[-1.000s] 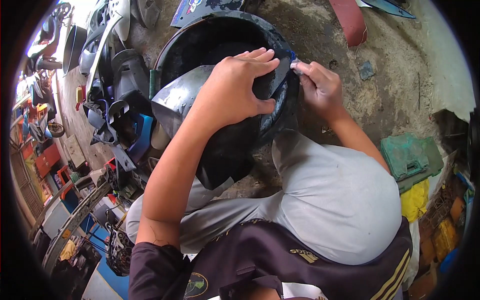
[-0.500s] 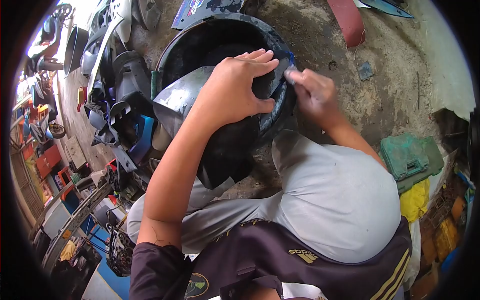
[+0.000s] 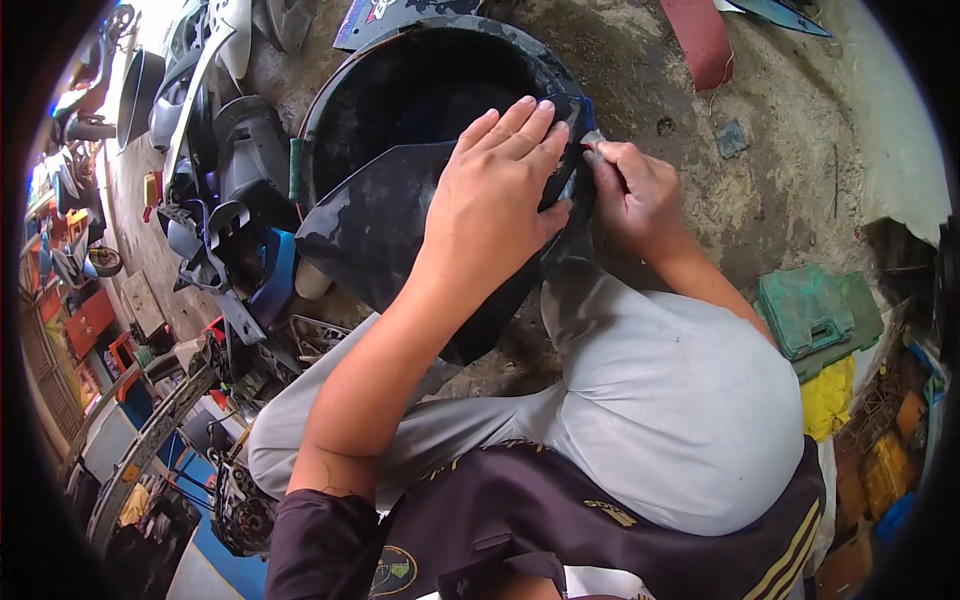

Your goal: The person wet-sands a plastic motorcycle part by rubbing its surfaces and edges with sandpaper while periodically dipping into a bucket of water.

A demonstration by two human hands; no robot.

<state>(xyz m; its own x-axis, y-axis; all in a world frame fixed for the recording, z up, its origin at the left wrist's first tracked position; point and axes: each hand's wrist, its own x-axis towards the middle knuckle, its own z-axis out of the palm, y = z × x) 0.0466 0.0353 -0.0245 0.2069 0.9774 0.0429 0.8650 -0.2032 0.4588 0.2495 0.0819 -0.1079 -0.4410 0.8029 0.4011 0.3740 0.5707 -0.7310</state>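
Note:
A glossy, wet-looking black plastic panel (image 3: 375, 215) lies tilted across the near side of a round black tub (image 3: 318, 95). My left hand (image 3: 500, 180) rests on the panel, fingers stretched flat and thumb apart. At the panel's right edge, outside the tub rim, my right hand (image 3: 640, 195) is closed in a pinch. A small greyish piece (image 3: 592, 138) pokes out at its fingertips; it may be sandpaper, but I cannot be sure. A blue edge shows along the panel's upper right end. Part of the panel is hidden under my left hand and forearm.
Motorcycle-like plastic body parts (image 3: 250, 150) are heaped left of the tub. A green tool case (image 3: 805, 312) and yellow cloth (image 3: 830, 395) lie at right. A red strip (image 3: 697, 45) is on the concrete floor. A green grip (image 3: 296, 168) hangs on the tub's handle.
The panel has shifted and tilted, so its bright reflection is gone. My left hand has slid slightly right with it. My right hand has moved a little right, still pinched.

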